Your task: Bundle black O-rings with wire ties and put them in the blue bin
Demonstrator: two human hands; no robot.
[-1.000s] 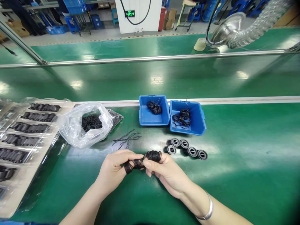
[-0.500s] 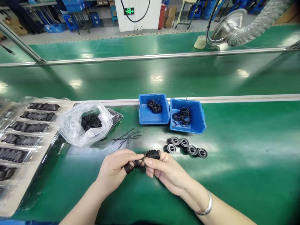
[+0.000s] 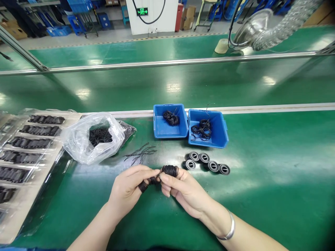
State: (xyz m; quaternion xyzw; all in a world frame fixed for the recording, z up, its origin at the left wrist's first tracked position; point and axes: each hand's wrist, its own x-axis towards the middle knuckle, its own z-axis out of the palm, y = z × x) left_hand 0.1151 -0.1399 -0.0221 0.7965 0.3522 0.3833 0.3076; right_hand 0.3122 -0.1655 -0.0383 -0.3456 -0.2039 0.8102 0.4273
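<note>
My left hand [image 3: 128,190] is closed, thumb and index finger pinched together, with thin black rubber rings [image 3: 143,186] bunched at its fingers. My right hand [image 3: 184,190] pinches at the same spot, its fingertips meeting those of the left. A thick stack of black rubber rings [image 3: 170,170] sits around the fingers of the right hand. What is between the two pairs of fingertips is too small to make out. Just beyond the hands lie several loose black strands [image 3: 141,153] on the green table [image 3: 251,202].
A clear plastic bag [image 3: 78,143] full of black rings stands left of centre. Behind the hands are two blue bins, a left bin [image 3: 170,131] and a right bin [image 3: 217,137], holding black coils. Several black cylinders [image 3: 213,166] stand at right. Trays of black parts [image 3: 39,130] line the left.
The whole view has shifted slightly. Both hands keep the same pinch at the black rings, with hardly any movement of the fingers.
</note>
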